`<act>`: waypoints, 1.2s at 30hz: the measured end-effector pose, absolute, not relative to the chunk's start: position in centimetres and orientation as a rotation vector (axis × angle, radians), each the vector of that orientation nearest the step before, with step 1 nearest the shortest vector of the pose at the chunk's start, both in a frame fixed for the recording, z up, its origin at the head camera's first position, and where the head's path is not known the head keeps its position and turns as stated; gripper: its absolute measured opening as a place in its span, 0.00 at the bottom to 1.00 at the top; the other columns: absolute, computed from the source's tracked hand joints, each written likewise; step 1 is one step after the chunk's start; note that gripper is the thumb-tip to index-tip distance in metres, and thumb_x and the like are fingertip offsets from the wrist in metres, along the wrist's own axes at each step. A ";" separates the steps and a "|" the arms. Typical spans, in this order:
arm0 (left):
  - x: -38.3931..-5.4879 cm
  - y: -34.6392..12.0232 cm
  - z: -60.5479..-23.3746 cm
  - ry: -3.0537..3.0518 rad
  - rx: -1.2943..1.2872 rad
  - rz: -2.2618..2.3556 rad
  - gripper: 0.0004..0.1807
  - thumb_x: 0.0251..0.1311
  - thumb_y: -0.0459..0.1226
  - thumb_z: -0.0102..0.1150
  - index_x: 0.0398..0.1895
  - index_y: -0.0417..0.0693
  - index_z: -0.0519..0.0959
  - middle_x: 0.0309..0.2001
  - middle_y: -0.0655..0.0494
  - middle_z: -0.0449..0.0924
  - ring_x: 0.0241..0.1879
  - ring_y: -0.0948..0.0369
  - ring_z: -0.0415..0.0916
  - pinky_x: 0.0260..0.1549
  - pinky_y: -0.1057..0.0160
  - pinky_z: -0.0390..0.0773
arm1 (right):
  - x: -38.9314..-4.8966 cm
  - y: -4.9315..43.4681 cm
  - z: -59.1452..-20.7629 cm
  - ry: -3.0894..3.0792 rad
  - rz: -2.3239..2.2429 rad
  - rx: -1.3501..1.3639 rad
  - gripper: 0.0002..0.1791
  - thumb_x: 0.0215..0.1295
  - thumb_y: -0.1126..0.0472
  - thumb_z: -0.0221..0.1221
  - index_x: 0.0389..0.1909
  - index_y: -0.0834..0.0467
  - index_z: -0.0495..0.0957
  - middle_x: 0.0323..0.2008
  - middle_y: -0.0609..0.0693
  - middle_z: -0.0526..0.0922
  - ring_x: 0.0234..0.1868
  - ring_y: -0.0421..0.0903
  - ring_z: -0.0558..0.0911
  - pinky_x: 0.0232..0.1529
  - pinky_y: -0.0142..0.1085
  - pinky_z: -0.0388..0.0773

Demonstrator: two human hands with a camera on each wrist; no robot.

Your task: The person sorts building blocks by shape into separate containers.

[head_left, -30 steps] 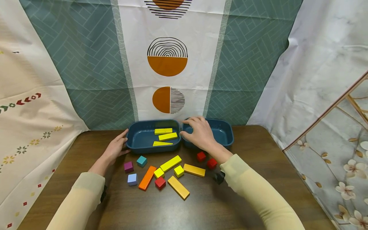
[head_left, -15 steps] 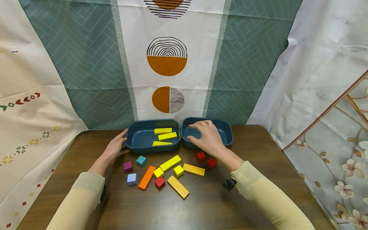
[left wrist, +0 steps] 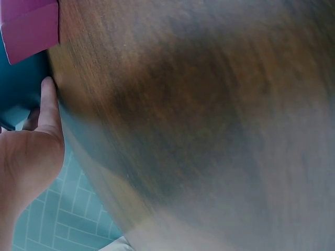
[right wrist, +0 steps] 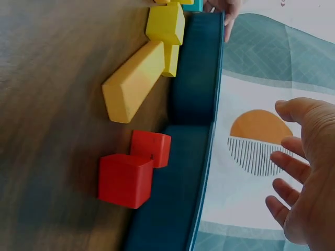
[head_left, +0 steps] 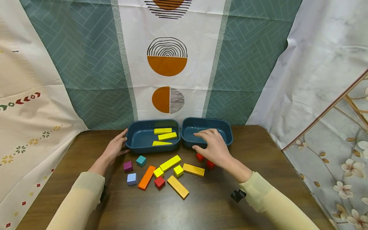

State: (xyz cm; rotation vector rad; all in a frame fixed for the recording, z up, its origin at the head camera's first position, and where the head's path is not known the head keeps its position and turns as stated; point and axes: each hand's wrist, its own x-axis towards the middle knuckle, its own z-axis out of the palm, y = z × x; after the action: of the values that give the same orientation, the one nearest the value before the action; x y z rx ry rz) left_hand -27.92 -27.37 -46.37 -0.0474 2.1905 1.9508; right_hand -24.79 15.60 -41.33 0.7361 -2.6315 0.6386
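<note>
My left hand [head_left: 114, 148] rests against the left end of a dark blue tray [head_left: 138, 149], its fingers fairly straight. Inside that tray lie a few yellow blocks [head_left: 167, 136]. Beside it stands a second blue tray [head_left: 230, 135], with nothing visible in it. My right hand [head_left: 214, 147] hovers over this tray's front edge, fingers spread and nothing between them, as the right wrist view [right wrist: 306, 172] of the hand also shows. Below the right hand, two red cubes [right wrist: 125, 180] sit on the table, partly hidden in the head view. A purple cube [left wrist: 31, 31] is near my left hand.
On the brown table [head_left: 161, 214] lie a teal cube [head_left: 141, 161], a light blue cube [head_left: 132, 179], an orange block [head_left: 147, 177], a red cube [head_left: 159, 182], yellow pieces [head_left: 170, 163] and two amber blocks [head_left: 178, 187]. A patterned cloth [head_left: 172, 105] hangs behind the trays.
My right hand has moved right and toward me, from between the two trays to the right tray's front edge. The left hand and the blocks have stayed put.
</note>
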 end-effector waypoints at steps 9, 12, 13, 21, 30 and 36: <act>-28.9 -27.9 -48.3 2.241 -0.035 1.933 0.31 0.82 0.41 0.31 0.84 0.62 0.42 0.82 0.41 0.37 0.74 0.38 0.55 0.62 0.38 0.68 | -23.0 16.8 -41.8 -2.669 0.627 0.730 0.26 0.63 0.46 0.70 0.60 0.51 0.83 0.58 0.46 0.83 0.61 0.52 0.71 0.61 0.52 0.70; -28.9 -27.9 -48.3 2.242 -0.032 1.932 0.31 0.82 0.41 0.31 0.84 0.62 0.42 0.82 0.41 0.37 0.75 0.38 0.54 0.63 0.38 0.68 | -22.6 17.0 -41.9 -2.672 0.622 0.727 0.26 0.62 0.47 0.71 0.60 0.51 0.84 0.58 0.46 0.83 0.60 0.51 0.71 0.60 0.52 0.71; -28.9 -27.9 -48.3 2.241 -0.033 1.931 0.31 0.82 0.41 0.30 0.84 0.62 0.42 0.82 0.42 0.37 0.75 0.38 0.54 0.63 0.38 0.68 | -22.5 17.1 -42.0 -2.670 0.619 0.727 0.26 0.62 0.47 0.71 0.60 0.52 0.84 0.57 0.46 0.83 0.60 0.51 0.71 0.59 0.52 0.72; -27.9 -27.3 -46.3 2.201 -0.055 1.945 0.32 0.81 0.36 0.31 0.84 0.55 0.41 0.81 0.38 0.36 0.74 0.36 0.53 0.63 0.37 0.65 | -21.4 17.4 -42.5 -2.654 0.602 0.761 0.26 0.61 0.46 0.72 0.58 0.51 0.84 0.57 0.44 0.83 0.58 0.49 0.73 0.57 0.47 0.75; -27.1 -26.9 -45.1 2.185 -0.044 1.950 0.33 0.81 0.35 0.32 0.84 0.53 0.41 0.81 0.36 0.37 0.74 0.36 0.53 0.65 0.36 0.64 | -20.2 17.5 -43.6 -2.691 0.564 0.788 0.28 0.57 0.48 0.75 0.58 0.52 0.85 0.55 0.44 0.84 0.56 0.47 0.74 0.54 0.45 0.77; -27.3 -26.9 -45.4 2.190 -0.049 1.951 0.32 0.81 0.35 0.31 0.84 0.54 0.41 0.81 0.37 0.37 0.74 0.36 0.53 0.65 0.35 0.64 | -19.6 17.6 -44.6 -2.690 0.516 0.810 0.28 0.54 0.48 0.77 0.55 0.54 0.86 0.50 0.45 0.86 0.53 0.48 0.75 0.53 0.45 0.77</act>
State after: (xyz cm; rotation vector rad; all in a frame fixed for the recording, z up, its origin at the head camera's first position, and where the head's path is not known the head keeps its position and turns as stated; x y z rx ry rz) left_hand -27.27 -26.88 -45.44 -0.0492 2.1897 1.9509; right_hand -19.61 17.64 -44.61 0.8102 -2.6903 0.5158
